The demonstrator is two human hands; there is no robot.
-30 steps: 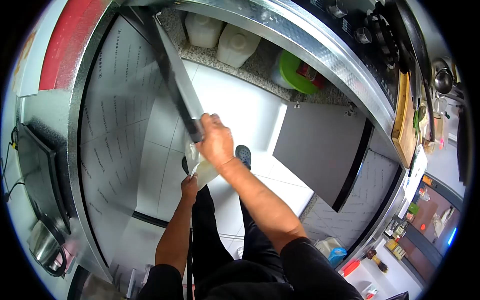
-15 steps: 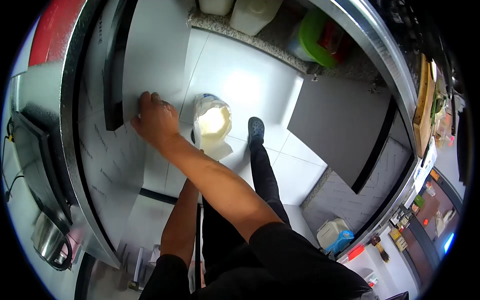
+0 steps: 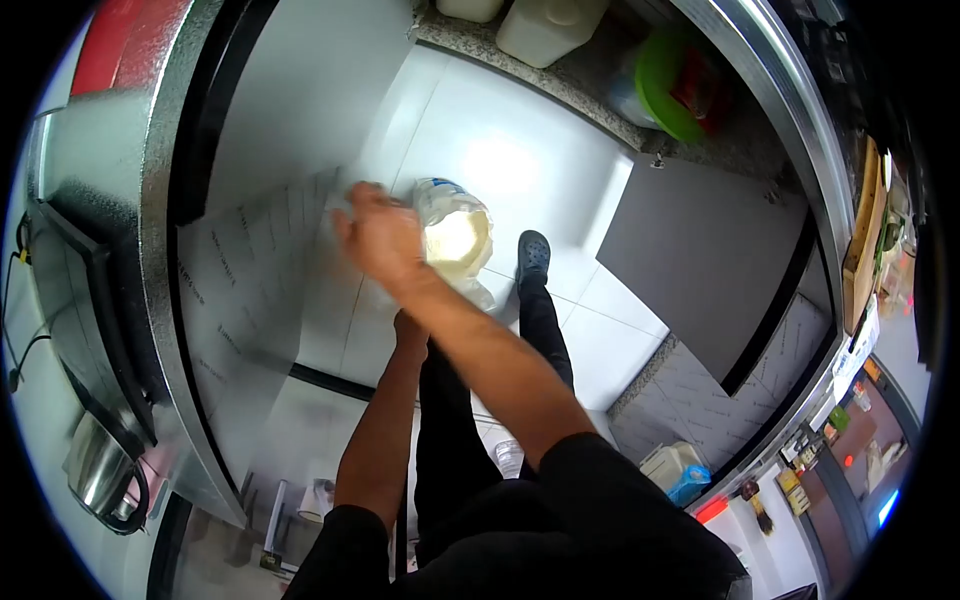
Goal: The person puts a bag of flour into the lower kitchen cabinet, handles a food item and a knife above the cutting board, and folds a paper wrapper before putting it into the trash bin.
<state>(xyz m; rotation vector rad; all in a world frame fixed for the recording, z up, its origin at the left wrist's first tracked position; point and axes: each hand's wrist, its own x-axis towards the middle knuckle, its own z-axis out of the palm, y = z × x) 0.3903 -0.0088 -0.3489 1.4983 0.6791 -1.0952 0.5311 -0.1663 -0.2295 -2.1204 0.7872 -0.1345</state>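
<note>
An open plastic bag [image 3: 434, 200] of pale powder stands on the white tiled floor by my feet. My right hand [image 3: 382, 238] reaches across my body to the left side of the bag, fingers apart and slightly blurred, and nothing shows in it. My left hand [image 3: 408, 328] is low beside the bag, mostly covered by my right forearm. Its fingers are hidden, so whether it grips the bag is unclear. Left of my right hand is a grey cabinet door [image 3: 300, 90] with a black edge.
Another open grey cabinet door [image 3: 700, 260] stands at the right. White jugs [image 3: 550, 30] and a green-rimmed tub [image 3: 660, 90] sit on the granite ledge ahead. A steel kettle [image 3: 100, 465] stands on the left counter. A dark clog [image 3: 534, 255] is on my foot.
My right hand has left the grey cabinet door and moved right, towards the bag. The door has swung left, its black edge now beside the counter frame. The view has shifted slightly.
</note>
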